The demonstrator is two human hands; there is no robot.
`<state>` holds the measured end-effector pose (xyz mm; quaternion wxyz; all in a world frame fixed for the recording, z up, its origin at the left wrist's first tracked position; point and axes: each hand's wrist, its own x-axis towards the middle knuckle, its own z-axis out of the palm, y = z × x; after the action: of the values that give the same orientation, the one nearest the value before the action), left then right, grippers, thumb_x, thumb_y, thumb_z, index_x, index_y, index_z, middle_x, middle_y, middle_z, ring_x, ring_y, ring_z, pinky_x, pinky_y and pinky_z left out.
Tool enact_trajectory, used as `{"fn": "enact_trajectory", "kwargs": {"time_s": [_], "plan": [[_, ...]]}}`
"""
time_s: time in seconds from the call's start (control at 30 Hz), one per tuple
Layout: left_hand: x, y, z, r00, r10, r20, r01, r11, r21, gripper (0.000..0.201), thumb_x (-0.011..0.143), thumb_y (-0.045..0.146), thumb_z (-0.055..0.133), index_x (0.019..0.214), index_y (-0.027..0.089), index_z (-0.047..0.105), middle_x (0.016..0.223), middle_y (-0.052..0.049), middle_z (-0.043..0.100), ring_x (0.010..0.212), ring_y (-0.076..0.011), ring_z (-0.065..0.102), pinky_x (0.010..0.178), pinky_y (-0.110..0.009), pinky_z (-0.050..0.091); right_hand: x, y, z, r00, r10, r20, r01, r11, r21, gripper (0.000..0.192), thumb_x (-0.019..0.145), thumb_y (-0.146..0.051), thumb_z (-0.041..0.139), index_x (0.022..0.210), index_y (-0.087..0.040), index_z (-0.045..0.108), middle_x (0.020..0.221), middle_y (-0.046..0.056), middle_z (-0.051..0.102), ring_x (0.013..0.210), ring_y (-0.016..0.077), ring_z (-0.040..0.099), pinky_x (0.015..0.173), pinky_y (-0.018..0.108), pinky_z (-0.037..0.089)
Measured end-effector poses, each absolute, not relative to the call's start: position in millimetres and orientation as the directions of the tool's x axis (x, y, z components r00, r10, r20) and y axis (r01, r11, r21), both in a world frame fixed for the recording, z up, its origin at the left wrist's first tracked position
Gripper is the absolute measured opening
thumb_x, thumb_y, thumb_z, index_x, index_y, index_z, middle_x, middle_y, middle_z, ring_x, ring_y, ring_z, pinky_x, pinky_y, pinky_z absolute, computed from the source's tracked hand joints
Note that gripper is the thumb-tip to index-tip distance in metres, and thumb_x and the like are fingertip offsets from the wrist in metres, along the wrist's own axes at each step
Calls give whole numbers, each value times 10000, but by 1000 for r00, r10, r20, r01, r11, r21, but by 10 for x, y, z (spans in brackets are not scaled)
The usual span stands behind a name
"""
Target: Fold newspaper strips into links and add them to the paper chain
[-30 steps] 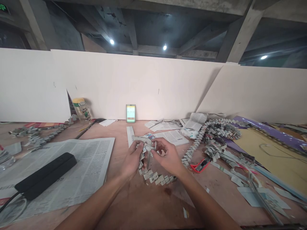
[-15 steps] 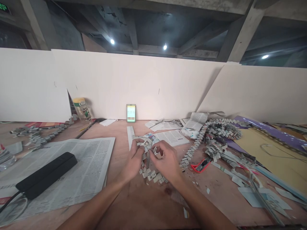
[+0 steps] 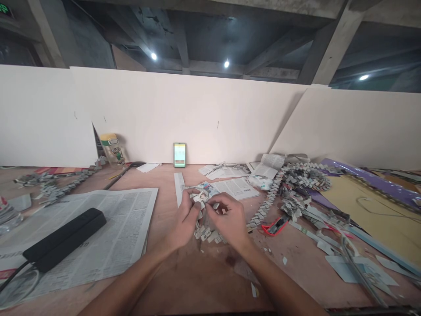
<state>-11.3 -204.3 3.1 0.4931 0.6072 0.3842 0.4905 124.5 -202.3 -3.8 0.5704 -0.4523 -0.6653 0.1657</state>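
Both hands meet over the middle of the table. My left hand (image 3: 187,219) is closed on the end of a folded newspaper chain (image 3: 206,234), its thumb and fingers pinching the printed paper links. My right hand (image 3: 229,218) is pinched against the same end from the right, its fingertips partly hiding the small paper piece there. Below the hands the chain curves down onto the wooden table and passes behind my right hand. From there a zigzag length (image 3: 261,210) runs up to a heaped coil (image 3: 301,180) at the right.
Newspaper sheets (image 3: 118,228) lie left under a black power strip (image 3: 66,239). A lit phone (image 3: 180,155) leans on the white board (image 3: 204,114), with a bottle (image 3: 112,149) farther left. At right are a red-edged cutter (image 3: 275,226), paper strips (image 3: 358,267) and yellow card (image 3: 371,197).
The fingers have shifted slightly at the chain's end, and the printed link in my left hand has turned a little. The loose chain below has moved slightly up. Everything else stays put.
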Motion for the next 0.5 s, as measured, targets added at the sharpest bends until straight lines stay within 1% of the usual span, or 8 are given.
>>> {"fn": "enact_trajectory", "kwargs": {"time_s": [0.1,0.17,0.23,0.3,0.37,0.5], "plan": [[-138,-2033,5,208,948,240,49,-255,966,179,881,297,410,1049,248,375,739,40,489,574,-113,486,581,-234,412,1268,-2019,-6,63,854,516,344,466,-815,47,709,-180,604,715,-190,650,727,19,660,583,132,532,533,247,422],[-159,-2019,-10,198,946,257,77,-277,958,182,876,295,427,1048,246,393,785,23,520,594,-121,493,581,-240,407,1288,-2026,28,50,893,448,308,413,-857,68,711,-210,613,740,-189,671,769,32,682,628,150,561,550,257,435],[-178,-2007,-25,195,942,274,104,-297,949,184,877,299,435,1050,246,406,811,15,534,595,-126,496,590,-249,400,1303,-2032,58,35,911,410,280,385,-879,101,723,-235,609,770,-189,686,816,46,694,710,178,591,593,273,452],[-191,-2004,-42,199,936,290,147,-321,936,185,888,305,424,1063,247,412,804,14,534,611,-134,504,617,-261,394,1307,-2031,75,39,915,402,255,380,-889,105,727,-249,608,769,-187,682,817,49,691,759,190,598,641,286,462],[-196,-2012,-57,207,928,310,190,-349,917,190,901,305,405,1081,245,409,800,9,531,654,-149,516,653,-273,389,1305,-2021,73,53,923,381,202,363,-910,107,712,-259,626,776,-182,662,791,41,674,760,186,598,655,287,466],[-193,-2042,-66,203,911,359,225,-400,888,195,900,287,411,1087,233,414,840,-10,525,735,-178,524,710,-299,379,1298,-2000,45,20,963,270,65,268,-961,179,699,-289,647,844,-184,652,779,28,647,738,173,592,622,272,465]]}}
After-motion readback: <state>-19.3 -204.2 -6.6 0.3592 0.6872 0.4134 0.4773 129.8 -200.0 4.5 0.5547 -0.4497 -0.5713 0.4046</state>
